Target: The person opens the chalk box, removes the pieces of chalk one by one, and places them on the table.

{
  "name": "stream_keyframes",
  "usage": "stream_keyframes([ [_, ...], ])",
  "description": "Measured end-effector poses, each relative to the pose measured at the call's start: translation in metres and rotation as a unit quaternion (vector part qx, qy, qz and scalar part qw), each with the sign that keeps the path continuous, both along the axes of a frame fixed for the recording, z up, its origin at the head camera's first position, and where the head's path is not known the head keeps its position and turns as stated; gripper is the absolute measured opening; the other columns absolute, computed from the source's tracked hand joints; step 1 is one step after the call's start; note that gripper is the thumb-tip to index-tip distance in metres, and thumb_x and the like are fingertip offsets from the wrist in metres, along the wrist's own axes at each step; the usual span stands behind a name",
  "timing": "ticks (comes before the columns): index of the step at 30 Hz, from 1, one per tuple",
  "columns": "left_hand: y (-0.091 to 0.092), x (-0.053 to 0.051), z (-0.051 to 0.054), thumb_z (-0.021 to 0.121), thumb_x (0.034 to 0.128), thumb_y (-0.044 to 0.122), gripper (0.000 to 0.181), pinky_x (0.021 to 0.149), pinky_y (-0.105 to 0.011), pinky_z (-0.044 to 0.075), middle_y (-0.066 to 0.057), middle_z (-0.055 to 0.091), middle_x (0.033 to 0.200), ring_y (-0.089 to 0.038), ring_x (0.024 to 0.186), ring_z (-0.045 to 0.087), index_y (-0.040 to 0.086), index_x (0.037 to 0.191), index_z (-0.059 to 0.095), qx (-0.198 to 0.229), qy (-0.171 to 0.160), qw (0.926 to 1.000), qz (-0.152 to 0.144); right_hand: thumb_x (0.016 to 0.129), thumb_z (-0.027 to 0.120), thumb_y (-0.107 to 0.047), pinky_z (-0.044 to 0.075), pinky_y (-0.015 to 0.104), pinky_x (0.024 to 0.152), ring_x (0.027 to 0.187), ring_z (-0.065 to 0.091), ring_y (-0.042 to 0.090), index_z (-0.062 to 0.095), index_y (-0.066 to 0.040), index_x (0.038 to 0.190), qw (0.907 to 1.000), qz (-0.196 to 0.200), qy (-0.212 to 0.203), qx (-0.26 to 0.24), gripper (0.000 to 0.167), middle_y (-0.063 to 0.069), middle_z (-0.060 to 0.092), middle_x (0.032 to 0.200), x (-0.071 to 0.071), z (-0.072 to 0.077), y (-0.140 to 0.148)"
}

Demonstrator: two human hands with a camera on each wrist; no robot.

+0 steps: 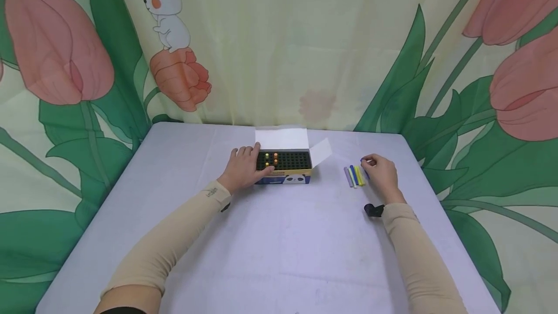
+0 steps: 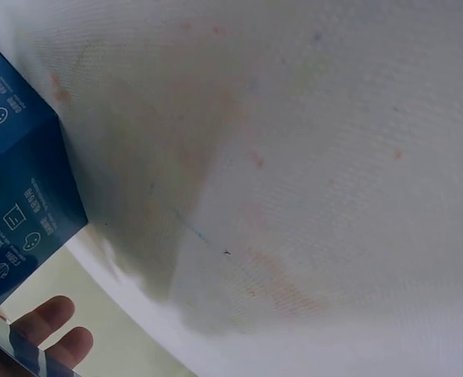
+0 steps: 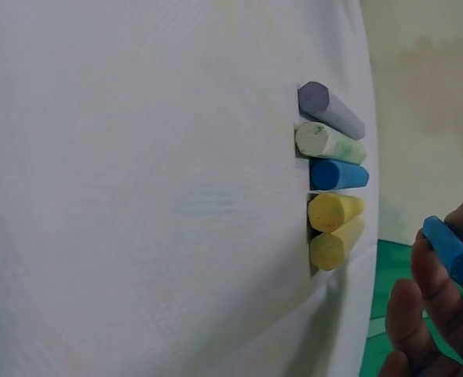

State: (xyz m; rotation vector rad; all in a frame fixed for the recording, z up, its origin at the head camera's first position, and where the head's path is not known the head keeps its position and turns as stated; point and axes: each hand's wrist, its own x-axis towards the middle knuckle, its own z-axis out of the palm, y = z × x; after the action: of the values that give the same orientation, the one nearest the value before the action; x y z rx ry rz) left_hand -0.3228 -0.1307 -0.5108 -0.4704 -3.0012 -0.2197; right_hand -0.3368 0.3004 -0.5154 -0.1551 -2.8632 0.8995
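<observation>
A dark blue and yellow chalk box (image 1: 285,179) with a panda print stands open on the table. Its black grid insert (image 1: 294,161) holds several yellow and orange chalks (image 1: 275,155) in its left part. My left hand (image 1: 244,167) grips the left end of the box, thumb along the front and fingers toward the back; in the left wrist view two fingertips show past the blue box side (image 2: 39,204). At the right, my right hand (image 1: 382,173) pinches a blue chalk stick (image 3: 450,250) between thumb and fingers, above the table, beside a row of chalks.
The row holds a purple chalk (image 3: 329,110), a whitish-green chalk (image 3: 329,143), a blue chalk (image 3: 339,174) and two yellow chalks (image 3: 336,212), lying side by side. White lid flaps (image 1: 281,138) stand up behind and right of the box. A white cloth covers the table (image 1: 279,246).
</observation>
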Motion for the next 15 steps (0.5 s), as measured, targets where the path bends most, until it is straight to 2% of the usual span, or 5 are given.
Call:
stream_keyframes([
  [15,0.003,0.001,0.004,0.041,0.0951,0.080,0.102,0.115,-0.063,0.033,-0.027,0.053,0.147,-0.043,0.138,0.050,0.003,0.161,0.027,-0.001,-0.015,0.9999,0.006,0.103,0.058,-0.027,0.045,0.040,0.079,0.094,0.058,0.029,0.070,-0.001,0.124,0.9987,-0.003,-0.048,0.015,0.035,0.019,0.069,0.110,0.001,-0.013,0.009],
])
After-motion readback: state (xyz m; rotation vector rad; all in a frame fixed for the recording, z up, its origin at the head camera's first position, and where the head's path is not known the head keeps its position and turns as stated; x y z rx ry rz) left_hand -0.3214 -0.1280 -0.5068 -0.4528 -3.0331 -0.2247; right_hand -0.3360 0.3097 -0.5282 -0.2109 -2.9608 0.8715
